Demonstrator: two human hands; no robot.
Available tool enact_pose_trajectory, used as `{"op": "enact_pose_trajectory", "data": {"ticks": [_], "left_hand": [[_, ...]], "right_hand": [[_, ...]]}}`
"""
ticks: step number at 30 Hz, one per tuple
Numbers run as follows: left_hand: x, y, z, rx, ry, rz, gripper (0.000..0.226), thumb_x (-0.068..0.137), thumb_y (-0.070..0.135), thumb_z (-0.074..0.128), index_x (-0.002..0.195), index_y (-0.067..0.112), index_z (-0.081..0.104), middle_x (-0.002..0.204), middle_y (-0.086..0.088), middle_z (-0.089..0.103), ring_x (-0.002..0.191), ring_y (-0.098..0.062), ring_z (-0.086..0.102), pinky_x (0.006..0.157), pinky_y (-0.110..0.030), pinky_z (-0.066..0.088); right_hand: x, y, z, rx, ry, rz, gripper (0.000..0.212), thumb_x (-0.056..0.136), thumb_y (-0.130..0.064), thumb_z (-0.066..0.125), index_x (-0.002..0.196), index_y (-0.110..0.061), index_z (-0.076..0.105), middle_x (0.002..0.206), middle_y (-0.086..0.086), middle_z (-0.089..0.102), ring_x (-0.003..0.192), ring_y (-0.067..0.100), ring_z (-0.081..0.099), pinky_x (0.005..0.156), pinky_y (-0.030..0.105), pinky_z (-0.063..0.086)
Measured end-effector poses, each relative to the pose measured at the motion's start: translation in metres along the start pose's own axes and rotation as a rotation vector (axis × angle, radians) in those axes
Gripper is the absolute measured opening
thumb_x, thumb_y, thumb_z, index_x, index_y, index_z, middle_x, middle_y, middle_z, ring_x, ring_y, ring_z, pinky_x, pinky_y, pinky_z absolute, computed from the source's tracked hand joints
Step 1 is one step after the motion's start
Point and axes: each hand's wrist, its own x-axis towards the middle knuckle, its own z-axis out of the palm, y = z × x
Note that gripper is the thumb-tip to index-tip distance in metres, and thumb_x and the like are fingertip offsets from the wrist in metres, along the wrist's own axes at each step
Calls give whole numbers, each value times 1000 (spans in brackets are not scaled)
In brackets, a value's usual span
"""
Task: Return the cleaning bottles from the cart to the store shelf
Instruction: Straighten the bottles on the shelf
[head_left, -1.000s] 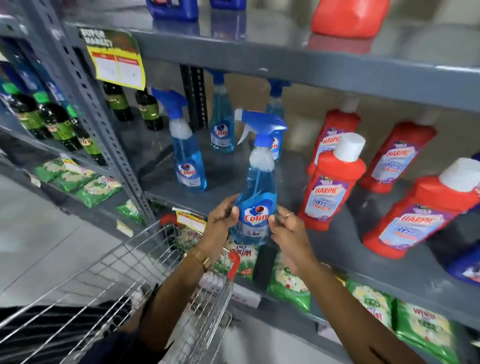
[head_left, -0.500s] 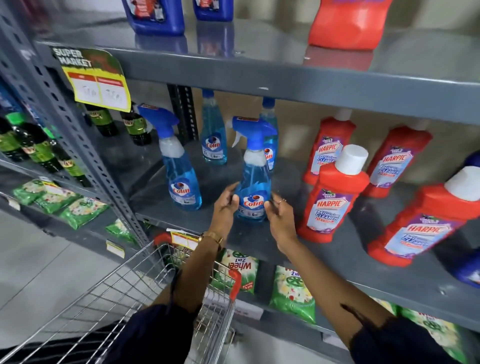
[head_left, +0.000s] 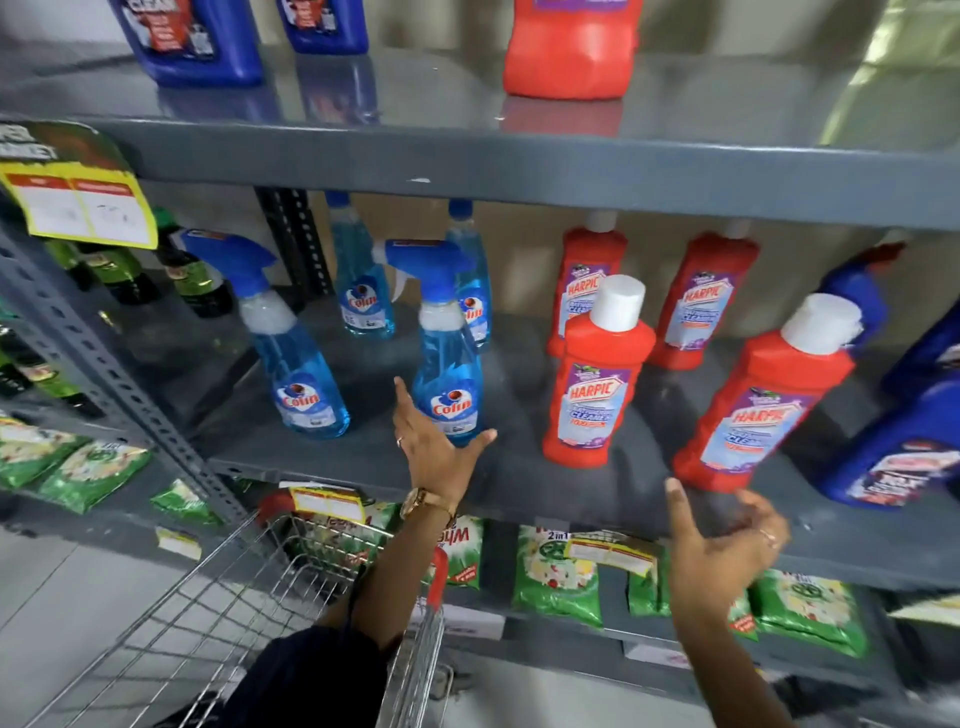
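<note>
A: What lies nearest?

B: The wire cart (head_left: 218, 618), low at the left, with the left forearm reaching over its red-tipped corner. A watch sits on that wrist.

A: And the hands?

B: The left hand (head_left: 434, 457) is spread open, palm toward the shelf, fingers splayed, gripping nothing. Its fingers lie just in front of the base of a blue spray bottle (head_left: 449, 384); whether they touch it I cannot tell. The right hand (head_left: 724, 540) is also open and empty, fingers loosely curled, out in front of the shelf edge (head_left: 571, 499) and just below the nearest red bottle (head_left: 758, 410).

A: So where does the spray bottle stand?

B: Upright on the middle shelf, near the front edge, label facing out. A second spray bottle (head_left: 296, 358) stands to its left, tilted in the view, and two blue bottles without triggers (head_left: 363, 296) stand behind, near the back.

A: What room is there around it?

B: Bare shelf lies between the two front spray bottles, and between the near spray bottle and another red bottle (head_left: 600, 379) to its right. Two more red bottles stand further back. The shelf above (head_left: 519, 166) hangs close over the trigger heads.

A: Beyond that?

B: Dark blue jugs (head_left: 904, 452) at the far right, green packets (head_left: 558, 571) on the shelf below.
</note>
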Motion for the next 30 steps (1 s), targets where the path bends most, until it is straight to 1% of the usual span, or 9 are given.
{"op": "enact_pose_trajectory", "data": {"ticks": [2,4,6,9,11,18,25,28,30], "left_hand": [[4,0,5,25,18,5,131,51,29,90,149,17,4,149,-18,31,136,-34,35,112,-56,33],[5,-3,6,31,27,7,129,53,24,90,149,14,5,149,-18,32,135,-32,39,113,-46,34],[3,-4,5,28,27,21,129,54,22,90,149,15,4,150,-17,31,136,-30,39,112,-39,34],[1,-5,2,25,14,32,128,55,18,89,149,17,2,152,-15,30,137,-30,38,109,-49,40],[1,-5,0,32,7,40,128,55,18,89,150,16,2,152,-15,30,137,-31,37,109,-51,41],[2,-6,1,53,-6,12,129,54,19,90,149,19,2,150,-14,35,134,-28,43,106,-36,39],[-7,5,-1,74,12,7,134,55,26,90,150,11,-3,153,-18,24,141,-33,29,116,-52,29],[-46,19,6,148,161,37,127,59,48,82,149,9,1,155,-23,13,143,-40,16,115,-60,22],[-90,26,19,124,160,147,106,71,51,70,147,8,12,153,-23,18,142,-39,21,113,-62,24]], "right_hand": [[28,8,-4,-220,11,65,97,53,-35,91,131,-8,40,120,20,48,116,39,43,101,54,31],[48,9,-2,-294,-88,106,119,46,-35,93,139,3,30,136,30,43,128,42,37,109,53,28],[62,11,4,-221,-185,89,109,46,-28,95,133,4,38,132,29,51,122,39,49,106,50,38],[66,12,12,-203,-179,97,76,53,-23,92,115,-3,54,111,24,66,103,37,63,89,43,48],[66,14,14,-194,-157,97,72,55,-25,91,114,-5,56,109,22,67,100,37,64,87,42,49],[67,21,18,-206,-166,36,74,56,-30,90,116,-6,54,110,21,66,100,37,62,88,41,49],[67,21,12,-121,-247,34,97,59,-31,89,137,-5,37,132,18,53,122,31,50,101,35,40],[63,23,-10,-16,-114,5,103,61,-32,88,141,-2,31,141,20,40,132,30,38,111,27,27],[68,32,-34,-34,46,-46,97,62,-34,87,136,0,36,133,24,42,126,35,40,111,42,31]]}}
